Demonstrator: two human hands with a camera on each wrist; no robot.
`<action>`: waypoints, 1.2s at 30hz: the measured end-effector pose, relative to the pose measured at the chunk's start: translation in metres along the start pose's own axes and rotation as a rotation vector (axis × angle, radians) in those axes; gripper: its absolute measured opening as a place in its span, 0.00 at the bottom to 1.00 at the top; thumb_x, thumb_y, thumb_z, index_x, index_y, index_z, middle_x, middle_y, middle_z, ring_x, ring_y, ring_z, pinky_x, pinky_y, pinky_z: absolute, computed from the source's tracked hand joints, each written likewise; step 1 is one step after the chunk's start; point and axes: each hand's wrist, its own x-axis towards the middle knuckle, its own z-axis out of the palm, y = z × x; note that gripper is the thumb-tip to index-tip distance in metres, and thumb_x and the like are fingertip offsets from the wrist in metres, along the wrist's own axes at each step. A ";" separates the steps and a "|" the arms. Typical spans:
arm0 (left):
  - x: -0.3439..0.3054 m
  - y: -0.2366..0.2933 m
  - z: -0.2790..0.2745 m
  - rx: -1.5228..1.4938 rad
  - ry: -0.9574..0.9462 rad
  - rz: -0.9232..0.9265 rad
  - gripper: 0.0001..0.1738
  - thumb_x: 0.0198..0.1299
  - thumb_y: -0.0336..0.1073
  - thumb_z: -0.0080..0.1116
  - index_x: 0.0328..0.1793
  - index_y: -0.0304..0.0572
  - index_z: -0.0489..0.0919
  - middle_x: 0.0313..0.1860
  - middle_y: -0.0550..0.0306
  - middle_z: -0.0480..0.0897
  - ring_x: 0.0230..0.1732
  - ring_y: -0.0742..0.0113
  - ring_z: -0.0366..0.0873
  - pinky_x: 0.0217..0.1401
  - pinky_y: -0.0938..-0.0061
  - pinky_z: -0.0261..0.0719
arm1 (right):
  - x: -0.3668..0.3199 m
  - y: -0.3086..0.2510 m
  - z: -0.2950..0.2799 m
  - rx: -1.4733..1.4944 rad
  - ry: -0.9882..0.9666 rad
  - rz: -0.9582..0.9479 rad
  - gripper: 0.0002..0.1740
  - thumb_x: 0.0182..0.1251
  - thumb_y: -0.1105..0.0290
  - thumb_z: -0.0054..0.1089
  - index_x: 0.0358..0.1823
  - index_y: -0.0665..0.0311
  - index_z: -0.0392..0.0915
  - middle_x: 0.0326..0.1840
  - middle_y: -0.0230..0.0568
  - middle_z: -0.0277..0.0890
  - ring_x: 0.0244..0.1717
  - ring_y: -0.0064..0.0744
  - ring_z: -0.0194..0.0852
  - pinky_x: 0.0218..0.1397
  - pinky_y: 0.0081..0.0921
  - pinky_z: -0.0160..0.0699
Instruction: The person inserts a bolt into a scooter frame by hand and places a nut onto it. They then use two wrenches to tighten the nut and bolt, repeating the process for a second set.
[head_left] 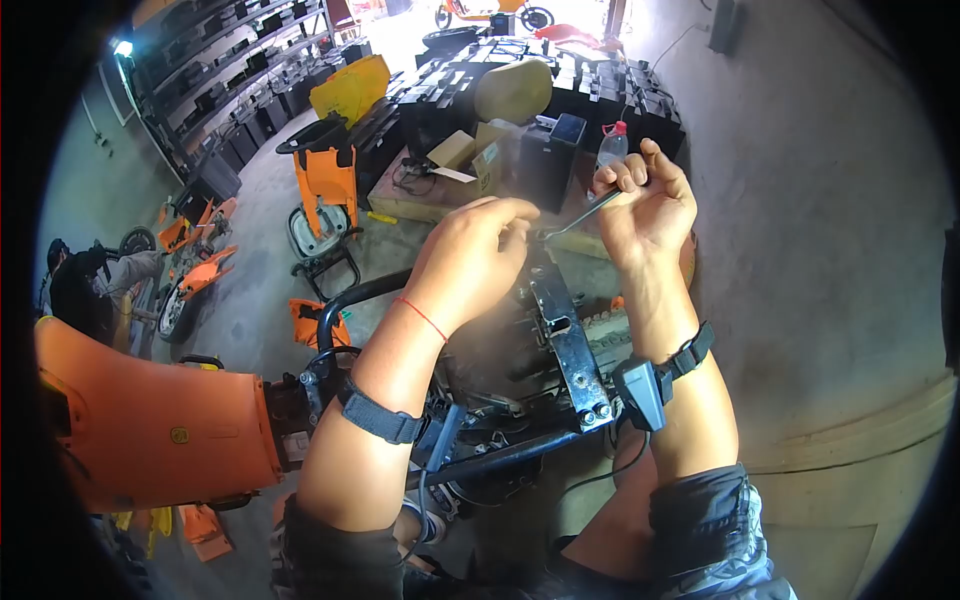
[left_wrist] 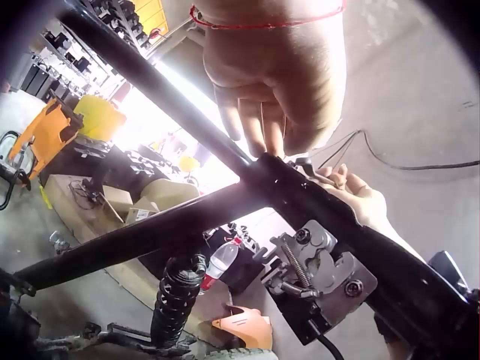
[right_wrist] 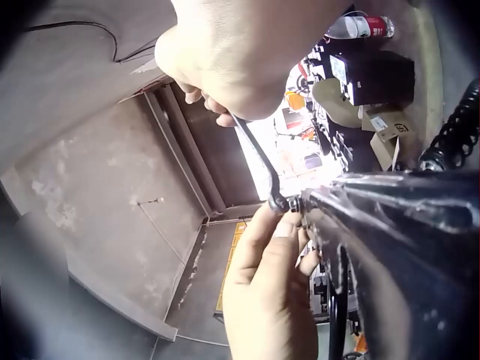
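My right hand [head_left: 650, 215] grips the shank of a slim metal wrench [right_wrist: 259, 157] between curled fingers. The wrench's ring end meets a bolt [right_wrist: 295, 203] at the end of a black metal frame [head_left: 578, 365]. From the other side my left hand [head_left: 465, 260] reaches in, thumb and fingertips pinching close around the wrench's ring end beside the bolt. Its fingers are partly hidden behind the frame in the left wrist view. A silver latch with a spring [left_wrist: 322, 270] is mounted on the frame below the hands.
A large orange body panel [head_left: 160, 420] lies left of the frame. Further off are an open cardboard box [head_left: 485, 165], a water bottle [head_left: 612, 150] and black boxes. Another person [head_left: 85, 285] is at far left. A black shock absorber [left_wrist: 178, 296] stands under the frame.
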 end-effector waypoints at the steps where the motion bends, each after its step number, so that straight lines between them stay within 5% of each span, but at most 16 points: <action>1: -0.001 0.001 -0.001 0.014 -0.008 0.010 0.15 0.65 0.29 0.60 0.57 0.39 0.85 0.47 0.47 0.88 0.50 0.58 0.88 0.56 0.67 0.84 | 0.003 0.002 -0.006 0.002 0.000 0.002 0.07 0.70 0.69 0.57 0.44 0.64 0.79 0.26 0.32 0.63 0.30 0.28 0.62 0.47 0.32 0.68; 3: -0.002 0.004 -0.002 0.016 -0.017 -0.001 0.15 0.65 0.30 0.61 0.57 0.39 0.85 0.47 0.47 0.88 0.49 0.59 0.88 0.56 0.68 0.84 | 0.008 0.004 -0.015 -0.137 0.093 -0.035 0.08 0.68 0.72 0.58 0.46 0.64 0.79 0.31 0.33 0.67 0.33 0.29 0.65 0.49 0.32 0.69; 5: -0.001 0.003 -0.001 0.013 -0.027 -0.011 0.15 0.65 0.30 0.63 0.57 0.39 0.85 0.46 0.48 0.87 0.49 0.59 0.88 0.55 0.68 0.84 | 0.014 0.002 -0.025 -0.221 -0.019 -0.027 0.13 0.71 0.76 0.56 0.55 0.69 0.78 0.40 0.37 0.77 0.39 0.29 0.70 0.52 0.31 0.72; 8: 0.000 0.000 0.000 0.022 -0.012 0.032 0.16 0.64 0.32 0.66 0.57 0.39 0.85 0.46 0.48 0.87 0.48 0.59 0.87 0.55 0.67 0.84 | 0.011 -0.001 -0.011 -0.732 -0.126 -0.053 0.18 0.81 0.78 0.49 0.66 0.78 0.74 0.56 0.50 0.83 0.44 0.28 0.81 0.55 0.25 0.80; 18: 0.000 -0.003 0.000 0.057 -0.034 0.062 0.15 0.65 0.31 0.66 0.57 0.38 0.87 0.48 0.50 0.87 0.48 0.58 0.87 0.56 0.69 0.82 | 0.006 -0.018 -0.001 -1.013 0.002 0.008 0.16 0.80 0.75 0.56 0.62 0.78 0.76 0.53 0.49 0.84 0.42 0.32 0.87 0.50 0.27 0.87; 31: -0.001 0.014 -0.007 0.289 0.004 0.150 0.11 0.62 0.33 0.69 0.49 0.39 0.90 0.46 0.50 0.90 0.50 0.50 0.87 0.56 0.63 0.83 | 0.012 0.019 -0.025 -0.842 0.024 -0.127 0.14 0.81 0.74 0.55 0.60 0.76 0.76 0.53 0.47 0.83 0.42 0.31 0.88 0.45 0.25 0.88; 36: -0.001 0.021 -0.009 0.467 0.012 0.224 0.11 0.63 0.36 0.67 0.48 0.42 0.91 0.46 0.52 0.90 0.48 0.51 0.86 0.54 0.61 0.82 | 0.013 0.020 -0.023 -1.090 0.020 -0.102 0.23 0.79 0.68 0.59 0.68 0.75 0.71 0.60 0.46 0.80 0.41 0.29 0.87 0.42 0.25 0.84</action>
